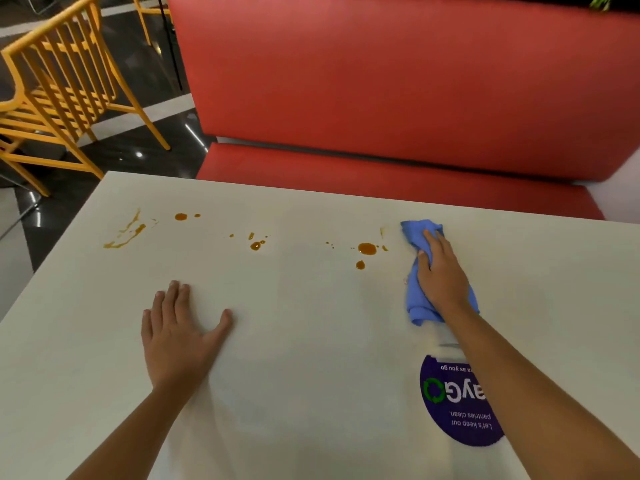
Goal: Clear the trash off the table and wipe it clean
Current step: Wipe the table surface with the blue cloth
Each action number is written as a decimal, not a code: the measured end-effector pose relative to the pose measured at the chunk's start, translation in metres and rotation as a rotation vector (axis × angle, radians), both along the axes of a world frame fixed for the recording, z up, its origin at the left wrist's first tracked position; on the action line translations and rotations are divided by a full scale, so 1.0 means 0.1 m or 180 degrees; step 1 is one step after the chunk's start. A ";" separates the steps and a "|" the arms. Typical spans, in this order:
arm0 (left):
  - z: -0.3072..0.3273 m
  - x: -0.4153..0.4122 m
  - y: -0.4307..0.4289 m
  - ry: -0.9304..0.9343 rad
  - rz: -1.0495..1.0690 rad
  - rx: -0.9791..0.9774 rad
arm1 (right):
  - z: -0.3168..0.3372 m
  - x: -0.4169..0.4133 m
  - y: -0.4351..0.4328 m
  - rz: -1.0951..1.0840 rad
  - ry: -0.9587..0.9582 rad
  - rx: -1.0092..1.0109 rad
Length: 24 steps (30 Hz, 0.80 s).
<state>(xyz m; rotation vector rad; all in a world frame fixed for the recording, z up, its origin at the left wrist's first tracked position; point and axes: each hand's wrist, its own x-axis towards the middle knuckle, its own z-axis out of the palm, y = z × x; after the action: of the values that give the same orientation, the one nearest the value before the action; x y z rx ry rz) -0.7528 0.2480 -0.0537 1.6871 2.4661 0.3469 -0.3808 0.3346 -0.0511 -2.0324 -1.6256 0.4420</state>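
Left hand lies flat on the worktop, right hand bunches the blue cloth, best swept firmly leftward through the sauce drips.

Purple sticker on table: "Let's keep our pantries clean", "as you go", part-hidden "ayG"

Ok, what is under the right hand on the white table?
A crumpled blue cloth, gripped by the right hand against the white tabletop. Its ends stick out ahead of the hand and by the wrist. The tabletop directly beneath the cloth is hidden.
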 end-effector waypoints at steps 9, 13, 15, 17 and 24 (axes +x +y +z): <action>-0.02 0.01 0.01 0.0032 0.0041 0.0055 | 0.02 -0.34 0.29 -0.0336 -0.0250 -0.0260; -0.02 0.01 0.02 0.0060 0.0044 0.0035 | -0.01 -0.67 0.19 0.0142 -0.0253 -0.0139; -0.02 0.00 0.01 0.0064 0.0041 0.0029 | -0.04 -0.73 0.08 0.0437 -0.0155 -0.0011; -0.02 0.00 0.01 0.0057 0.0039 0.0032 | -0.05 -0.65 -0.03 0.0741 0.0029 0.0047; -0.02 0.00 0.01 0.0050 0.0024 0.0037 | 0.02 0.03 0.01 0.1336 0.0389 0.0033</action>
<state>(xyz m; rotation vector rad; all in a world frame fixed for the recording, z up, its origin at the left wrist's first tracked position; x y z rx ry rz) -0.7526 0.2493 -0.0560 1.6919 2.4871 0.3507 -0.3777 0.3351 -0.0486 -1.6153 -1.9709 0.6870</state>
